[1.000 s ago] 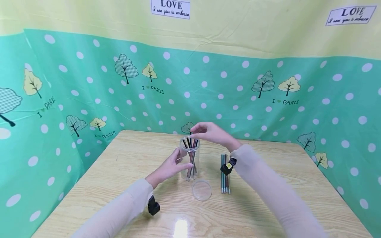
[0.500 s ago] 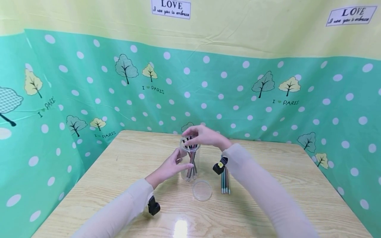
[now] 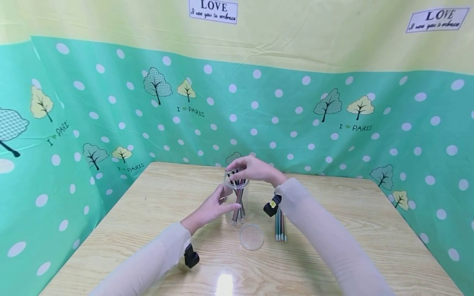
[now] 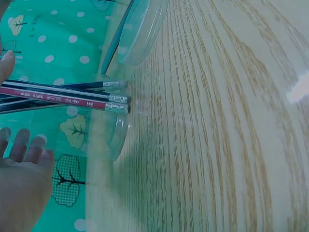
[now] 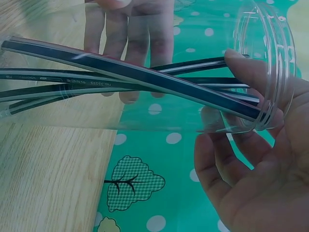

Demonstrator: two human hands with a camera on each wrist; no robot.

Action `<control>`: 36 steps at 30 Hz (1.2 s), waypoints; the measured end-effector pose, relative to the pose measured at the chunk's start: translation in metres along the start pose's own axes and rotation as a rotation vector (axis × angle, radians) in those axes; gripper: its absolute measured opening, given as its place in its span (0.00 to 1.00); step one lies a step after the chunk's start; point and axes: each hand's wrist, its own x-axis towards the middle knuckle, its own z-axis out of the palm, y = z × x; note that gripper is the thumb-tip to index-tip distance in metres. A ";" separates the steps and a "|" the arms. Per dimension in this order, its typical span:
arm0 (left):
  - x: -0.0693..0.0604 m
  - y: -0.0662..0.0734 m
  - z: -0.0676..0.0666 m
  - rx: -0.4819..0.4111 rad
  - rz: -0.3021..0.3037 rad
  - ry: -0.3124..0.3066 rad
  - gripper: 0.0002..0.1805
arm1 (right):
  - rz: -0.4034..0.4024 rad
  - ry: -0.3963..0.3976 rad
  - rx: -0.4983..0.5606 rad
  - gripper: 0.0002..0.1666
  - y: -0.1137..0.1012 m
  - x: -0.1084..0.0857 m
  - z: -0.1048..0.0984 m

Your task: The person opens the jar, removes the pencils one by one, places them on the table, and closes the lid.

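Right hand (image 3: 253, 169) is at the mouth of the jar (image 5: 203, 44), near frame centre in the head view; its fingers are bent, thumb apart from them across the rim. Cannot tell whether it pinches the dark pencils (image 5: 130, 71), the rim, or neither. Left hand (image 3: 212, 206) clasps the jar's side, fingers visible through the clear wall. Jar is upright on the table (image 3: 166, 181); dark pencils lean crossed inside, eraser ends down. Lid (image 3: 252, 237) lies flat just in front, lower centre of frame; loose pencils (image 3: 280, 230) lie in a row right of centre, upper ends hidden behind the right sleeve and wrist camera (image 3: 272, 206). Judgement: work at the mouth calls for a steady jar. Hold the wall firmly without squeezing; handle pencils by their upper ends, guide each along its own lean, and free crossed ones first, lest they snag or tip the jar.
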 end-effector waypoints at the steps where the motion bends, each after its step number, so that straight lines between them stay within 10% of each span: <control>1: 0.000 0.000 0.000 0.000 0.006 0.000 0.42 | -0.009 0.003 0.002 0.18 0.000 0.000 0.000; 36: 0.002 -0.001 0.000 0.016 0.028 0.001 0.41 | -0.084 0.086 0.066 0.15 -0.007 0.001 -0.004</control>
